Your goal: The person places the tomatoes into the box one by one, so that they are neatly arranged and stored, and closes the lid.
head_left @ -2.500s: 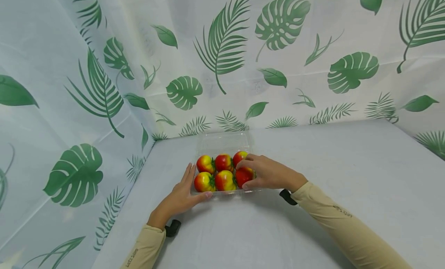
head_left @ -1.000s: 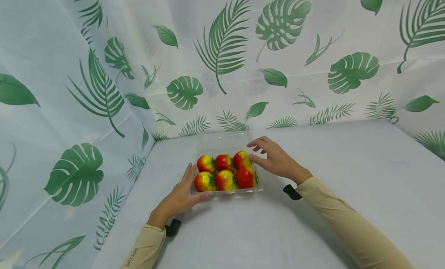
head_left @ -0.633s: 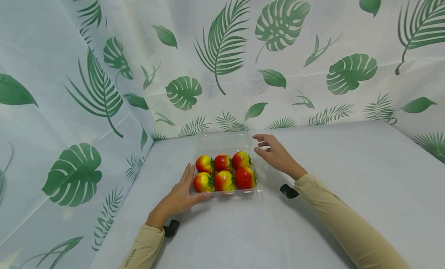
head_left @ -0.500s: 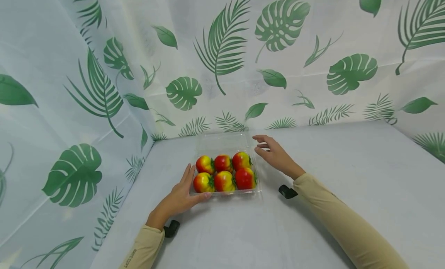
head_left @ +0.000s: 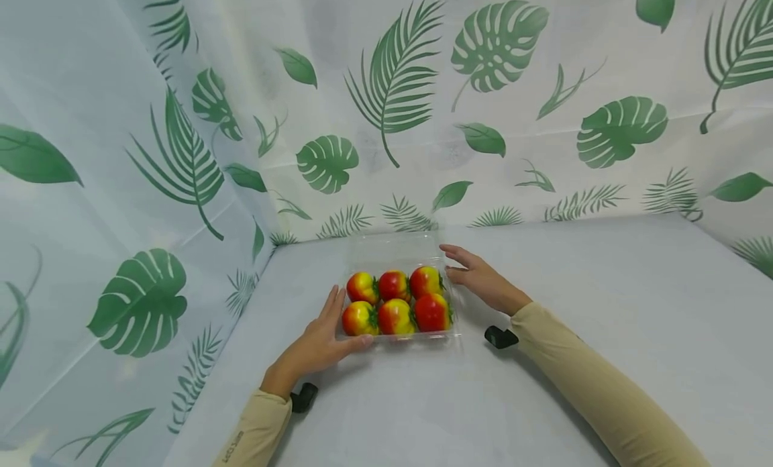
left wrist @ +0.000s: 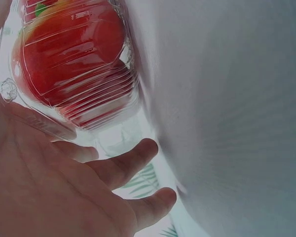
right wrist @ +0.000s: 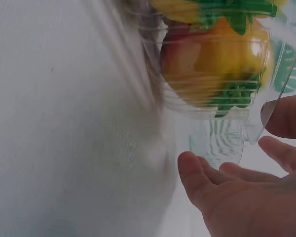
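A clear plastic clamshell box [head_left: 454, 325] holds several shiny red-and-yellow fruits [head_left: 432, 313] with green leafy tops, in two rows of three. Its transparent lid [head_left: 394, 249] is folded back on the far side. My left hand [head_left: 317, 345] lies along the box's left side, fingers extended and thumb at the front left corner. On the opposite side, my right hand [head_left: 486, 284] is beside the far right corner, fingers loosely extended, thumb close to the rim. In the right wrist view, that thumb [right wrist: 286, 117] overlaps the box's edge and the palm holds nothing.
The box stands on a pale cloth-covered table [head_left: 392, 406]. A white curtain with green leaf prints [head_left: 386, 84] hangs behind the table and another stretch [head_left: 139, 299] runs along the left. Dark wrist cameras [head_left: 501, 337] sit under both wrists.
My right hand has let go of the front right fruit, drawn back right and away, then straightened its fingers beside the box. My left hand keeps its place; the view shifts slightly.
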Available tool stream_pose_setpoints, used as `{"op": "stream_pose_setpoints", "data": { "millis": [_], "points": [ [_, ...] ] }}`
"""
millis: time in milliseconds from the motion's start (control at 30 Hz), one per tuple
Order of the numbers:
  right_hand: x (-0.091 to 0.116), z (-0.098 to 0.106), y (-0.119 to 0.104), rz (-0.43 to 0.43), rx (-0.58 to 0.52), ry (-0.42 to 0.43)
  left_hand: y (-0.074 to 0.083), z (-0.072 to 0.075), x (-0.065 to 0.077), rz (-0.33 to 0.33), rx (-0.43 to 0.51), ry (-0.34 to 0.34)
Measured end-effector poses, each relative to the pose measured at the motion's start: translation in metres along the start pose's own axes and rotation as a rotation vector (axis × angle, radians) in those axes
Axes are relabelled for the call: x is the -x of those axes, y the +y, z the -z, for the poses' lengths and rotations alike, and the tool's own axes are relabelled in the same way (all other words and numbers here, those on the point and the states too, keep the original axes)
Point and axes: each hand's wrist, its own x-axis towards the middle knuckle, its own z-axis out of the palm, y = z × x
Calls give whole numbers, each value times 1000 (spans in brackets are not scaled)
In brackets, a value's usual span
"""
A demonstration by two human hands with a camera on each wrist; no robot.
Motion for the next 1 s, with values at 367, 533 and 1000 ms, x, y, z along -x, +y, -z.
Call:
{"op": "stream_pose_setpoints", "data": {
  "millis": [367, 533, 1000],
  "points": [
    [5, 1, 4, -26, 9, -16, 3, 10, -4, -59, 59, -17],
    [4, -3, 3, -28, 5, -22, 0, 25, -4, -57, 204, 54],
    [7, -5, 10, 1, -19, -20, -37, 45, -38, -52, 735, 76]
  ]
}}
